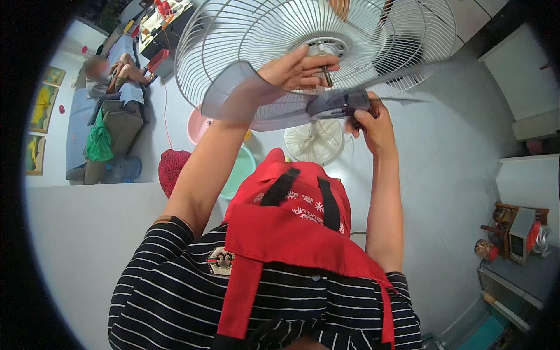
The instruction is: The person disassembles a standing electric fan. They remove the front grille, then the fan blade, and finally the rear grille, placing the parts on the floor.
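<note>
Right, the translucent grey plastic fan blade [303, 108] sits just before the white wire fan guard [245, 35]. Left hand [294, 71] pinches the metal shaft [326, 76] at the guard's centre; right hand [370, 119] grips the blade hub. Best kept square to the shaft. Second white fan [315, 141] below the guard; red apron [291, 227] crowds the view.

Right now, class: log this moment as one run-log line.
left hand: on fan shaft | right hand: grips blade hub | rear grille: behind | second fan: on floor
</note>
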A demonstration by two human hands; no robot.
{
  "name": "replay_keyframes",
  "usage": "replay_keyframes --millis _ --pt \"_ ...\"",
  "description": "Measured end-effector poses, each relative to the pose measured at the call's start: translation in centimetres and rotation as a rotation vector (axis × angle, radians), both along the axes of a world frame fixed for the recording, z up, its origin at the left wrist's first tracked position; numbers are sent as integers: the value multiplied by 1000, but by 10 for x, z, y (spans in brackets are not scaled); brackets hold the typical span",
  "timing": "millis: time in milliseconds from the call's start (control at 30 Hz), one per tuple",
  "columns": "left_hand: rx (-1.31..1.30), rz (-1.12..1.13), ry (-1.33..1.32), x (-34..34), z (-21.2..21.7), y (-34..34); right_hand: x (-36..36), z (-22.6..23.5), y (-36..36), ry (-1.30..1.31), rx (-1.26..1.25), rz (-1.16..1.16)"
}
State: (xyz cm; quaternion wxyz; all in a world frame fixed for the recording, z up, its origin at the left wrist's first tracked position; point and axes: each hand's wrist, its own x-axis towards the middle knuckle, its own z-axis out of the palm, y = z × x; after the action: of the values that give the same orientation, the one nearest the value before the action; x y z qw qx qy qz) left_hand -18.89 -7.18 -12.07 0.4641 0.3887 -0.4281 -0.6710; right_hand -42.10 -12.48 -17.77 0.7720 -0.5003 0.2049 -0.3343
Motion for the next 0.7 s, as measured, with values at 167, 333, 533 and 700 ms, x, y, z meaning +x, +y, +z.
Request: replay_keyframes --millis 167,333,533,700 --pt "-15 -43 48 -6 10 5 -21 3 38 35 61 -189" --pt "8 18 110 -6 14 17 -41 12 55 89 8 -263" --pt "72 170 152 -7 8 40 -71 9 56 175 22 -204" --pt "166 294 52 1 -2 83 -82 13 60 133 160 -216"
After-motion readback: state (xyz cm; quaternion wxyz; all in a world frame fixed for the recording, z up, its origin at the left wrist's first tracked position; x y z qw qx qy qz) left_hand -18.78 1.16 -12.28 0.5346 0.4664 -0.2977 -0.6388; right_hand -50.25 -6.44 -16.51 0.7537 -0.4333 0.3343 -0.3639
